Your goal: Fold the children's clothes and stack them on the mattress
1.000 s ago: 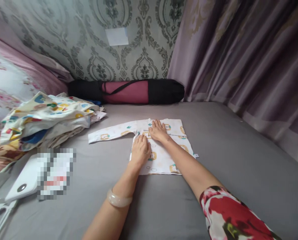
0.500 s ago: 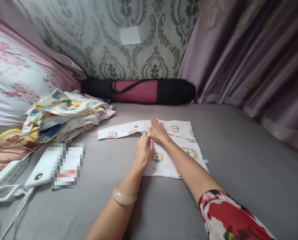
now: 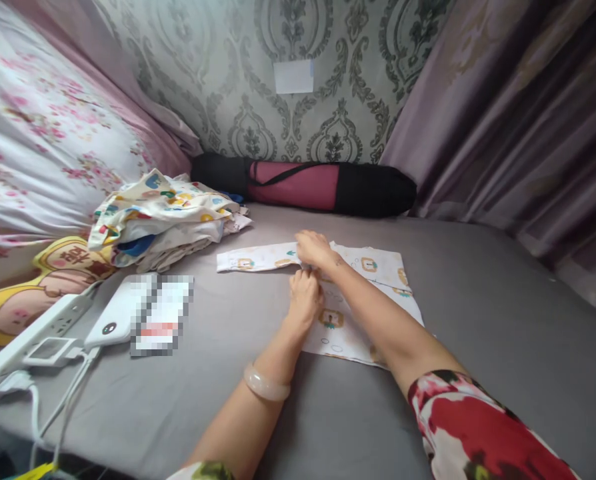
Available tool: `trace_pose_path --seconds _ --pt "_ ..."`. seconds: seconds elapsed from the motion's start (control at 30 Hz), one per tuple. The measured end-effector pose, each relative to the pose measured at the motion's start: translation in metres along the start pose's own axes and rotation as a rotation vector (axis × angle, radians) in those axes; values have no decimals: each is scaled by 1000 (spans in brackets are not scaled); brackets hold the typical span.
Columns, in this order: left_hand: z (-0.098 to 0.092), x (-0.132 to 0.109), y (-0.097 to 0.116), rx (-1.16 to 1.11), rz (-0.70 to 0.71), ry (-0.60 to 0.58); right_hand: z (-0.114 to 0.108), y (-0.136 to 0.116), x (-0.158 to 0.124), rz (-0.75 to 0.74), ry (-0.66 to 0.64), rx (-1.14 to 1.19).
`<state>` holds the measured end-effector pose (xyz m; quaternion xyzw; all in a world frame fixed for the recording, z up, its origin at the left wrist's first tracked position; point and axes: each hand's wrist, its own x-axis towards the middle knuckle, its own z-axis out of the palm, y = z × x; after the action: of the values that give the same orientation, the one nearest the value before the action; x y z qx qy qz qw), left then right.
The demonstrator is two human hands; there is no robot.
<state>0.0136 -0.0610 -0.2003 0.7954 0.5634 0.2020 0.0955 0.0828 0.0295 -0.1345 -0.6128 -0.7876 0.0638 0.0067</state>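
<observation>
power strip: white, at the far left, with cables running from it [image 3: 33, 347].
clothes heap: loose and crumpled on the grey sheet [image 3: 503, 333]; these garments appear not yet folded [image 3: 168, 217].
near sleeve: lies straight out to the left of the shirt, cuff outermost; judging by this, its fold inward is not yet made [image 3: 258, 259].
left hand: rests on the shirt just below the underarm, fingers curled in; the tips are hidden, so i cannot tell whether they grip cloth [image 3: 305, 298].
right hand: on the shirt's shoulder, where the near sleeve begins, fingers bent downward; their tips are hidden too, and a hold cannot be confirmed [image 3: 317, 250].
shirt: white with a yellow print, spread flat on the sheet under both hands [image 3: 345, 337].
far side: what seems to be the other sleeve lies across the shirt's upper part, so that fold looks done [image 3: 381, 267].
left to do: probably the near sleeve, then the body, which lies unfolded lengthwise.
</observation>
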Motion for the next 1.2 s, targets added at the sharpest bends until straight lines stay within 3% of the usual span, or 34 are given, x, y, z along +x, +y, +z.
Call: trace_pose_path --seconds 0.13,0.27,0.4,0.53,0.67,0.8,0.9,1.0,1.2 --pt "9 -1 0 -34 113 -29 -4 -63 10 -234 -70 43" --pt "24 1 -7 -46 89 -58 13 -111 16 -525 -188 95" --pt "30 5 -13 -40 81 -142 32 -130 22 -524 -182 46" --pt "29 6 -13 -65 120 -100 43 -133 25 -498 -144 44" --pt "27 7 -10 -63 95 -131 36 -127 25 -452 -88 90" --pt "18 4 -8 -71 125 -160 12 -104 30 -392 54 199" --pt "10 0 -5 -70 165 -157 -10 -78 31 -321 240 404" --pt "8 0 -2 -38 96 -151 -27 -45 27 -201 394 639" --pt "12 2 0 34 82 -64 -44 23 -3 -69 624 1048"
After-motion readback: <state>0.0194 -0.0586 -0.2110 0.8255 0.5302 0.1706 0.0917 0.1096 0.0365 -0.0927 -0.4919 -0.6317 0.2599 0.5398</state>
